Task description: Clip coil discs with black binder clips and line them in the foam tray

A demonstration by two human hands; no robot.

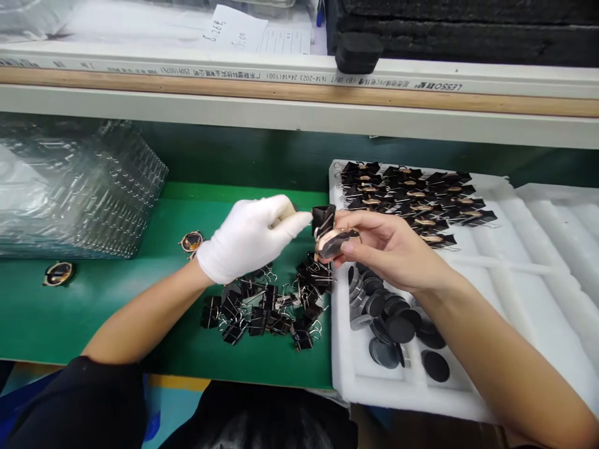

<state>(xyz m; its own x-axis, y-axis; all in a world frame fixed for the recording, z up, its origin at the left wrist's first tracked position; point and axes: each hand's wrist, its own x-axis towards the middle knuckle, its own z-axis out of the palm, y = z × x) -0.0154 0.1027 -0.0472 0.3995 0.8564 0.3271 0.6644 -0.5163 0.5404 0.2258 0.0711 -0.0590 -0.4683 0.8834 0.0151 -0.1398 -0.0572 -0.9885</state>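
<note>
My right hand (pixel 384 246), bare, pinches a rose-gold watch case (pixel 329 242) with a dark round face, tilted on edge. A black binder clip (pixel 322 218) sits at the top of this case, its wire handle lying against it. My left hand (pixel 257 234), in a white glove, is closed, thumb and fingers pressed together, with the thumb tip right by the clip. A small dark bit shows behind its fingers; what it is I cannot make out. Below both hands lies a loose heap of black binder clips (pixel 266 308) on the green table.
At right, a white foam tray (pixel 519 268) holds rows of clipped watch cases (pixel 412 193) and a pile of dark discs (pixel 393 318). More watch cases (pixel 58 273) lie at left, near stacked clear plastic trays (pixel 84 193). A shelf edge (pixel 281 115) crosses above.
</note>
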